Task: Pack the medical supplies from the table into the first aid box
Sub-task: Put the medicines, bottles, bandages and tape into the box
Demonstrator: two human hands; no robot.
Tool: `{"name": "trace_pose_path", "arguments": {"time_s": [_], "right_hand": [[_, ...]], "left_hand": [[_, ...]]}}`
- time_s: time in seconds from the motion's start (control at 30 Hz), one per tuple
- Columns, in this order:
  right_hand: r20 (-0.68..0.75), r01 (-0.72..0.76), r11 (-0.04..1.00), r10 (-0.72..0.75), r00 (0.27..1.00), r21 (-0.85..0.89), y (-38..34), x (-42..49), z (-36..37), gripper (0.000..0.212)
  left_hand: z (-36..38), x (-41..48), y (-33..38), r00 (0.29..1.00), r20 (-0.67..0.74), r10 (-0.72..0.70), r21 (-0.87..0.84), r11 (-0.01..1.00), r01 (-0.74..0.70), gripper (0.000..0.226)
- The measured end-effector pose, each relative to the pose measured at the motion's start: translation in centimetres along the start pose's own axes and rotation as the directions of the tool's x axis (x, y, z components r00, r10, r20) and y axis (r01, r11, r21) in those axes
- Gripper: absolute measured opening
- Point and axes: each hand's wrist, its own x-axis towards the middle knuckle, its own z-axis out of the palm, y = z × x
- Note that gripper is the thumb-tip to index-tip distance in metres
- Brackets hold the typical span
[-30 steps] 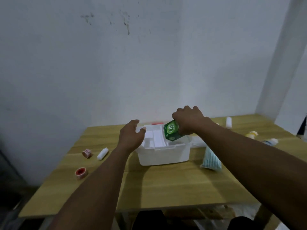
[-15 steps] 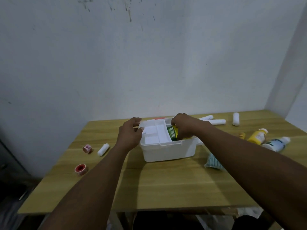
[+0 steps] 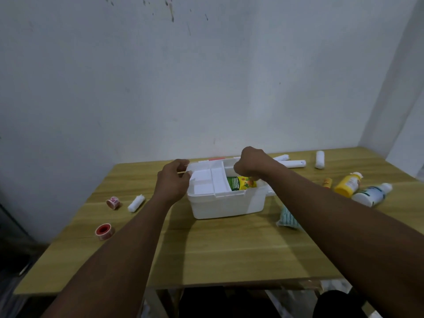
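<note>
The white first aid box (image 3: 226, 205) stands open in the middle of the wooden table (image 3: 229, 251). A white tray insert fills its left half. A green and yellow carton (image 3: 241, 182) lies in the right half, its printed face up. My right hand (image 3: 253, 164) is curled over the carton's far edge, with the fingertips hidden behind the hand. My left hand (image 3: 174, 182) grips the box's left rim.
Left of the box lie two red tape rolls (image 3: 104, 231) (image 3: 113, 202) and a white bandage roll (image 3: 136, 203). To the right are a teal striped packet (image 3: 289, 218), a yellow bottle (image 3: 347, 184), a white bottle (image 3: 371, 195), white tubes (image 3: 294, 163) and another roll (image 3: 319, 159).
My right hand has carried the green carton from above the box down into its right half. My left hand has closed on the box's left rim.
</note>
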Motion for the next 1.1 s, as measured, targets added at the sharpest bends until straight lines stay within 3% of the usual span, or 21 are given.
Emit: {"name": "trace_pose_path", "arguments": {"time_s": [0.13, 0.3, 0.53, 0.67, 0.77, 0.83, 1.03, 1.1], "right_hand": [[0.078, -0.043, 0.999, 0.043, 0.996, 0.000, -0.8, -0.2, 0.3, 0.014], [0.075, -0.101, 0.976, 0.088, 0.993, 0.193, -0.6, 0.3, 0.5, 0.010], [0.079, -0.076, 0.995, 0.071, 0.994, 0.060, -0.7, -0.4, -0.1, 0.030], [0.074, -0.157, 0.946, 0.141, 0.987, 0.285, -0.2, 0.7, 1.1, 0.023], [0.118, -0.224, 0.823, 0.190, 0.975, 0.523, 0.0, 1.6, 2.1, 0.010], [0.151, -0.241, 0.728, 0.188, 0.971, 0.642, 0.1, 1.9, 2.5, 0.016], [0.163, -0.228, 0.667, 0.158, 0.974, 0.709, 0.7, 2.2, 2.7, 0.019], [0.076, -0.145, 0.692, 0.129, 0.989, 0.707, 1.5, 2.8, 2.4, 0.021]], "left_hand": [[0.0, 0.1, -0.1, 1.000, -0.008, -0.009, -0.003, 1.000, 0.009, 0.034], [0.0, 0.1, -0.2, 1.000, -0.026, -0.015, 0.006, 1.000, 0.015, 0.032], [-0.2, -0.1, -0.1, 0.999, -0.030, -0.026, -0.010, 1.000, 0.026, 0.030], [-0.2, -0.1, -0.2, 0.999, -0.036, -0.037, -0.001, 0.999, 0.037, 0.028], [-0.2, -0.1, -0.2, 0.998, -0.038, -0.041, 0.000, 0.999, 0.041, 0.028], [-0.1, -0.1, -0.3, 0.998, -0.037, -0.047, -0.002, 0.999, 0.047, 0.028], [-0.1, -0.3, -0.2, 0.997, -0.034, -0.064, -0.030, 0.998, 0.063, 0.030], [-0.2, -0.4, -0.1, 0.997, -0.022, -0.073, -0.044, 0.996, 0.072, 0.032]]}}
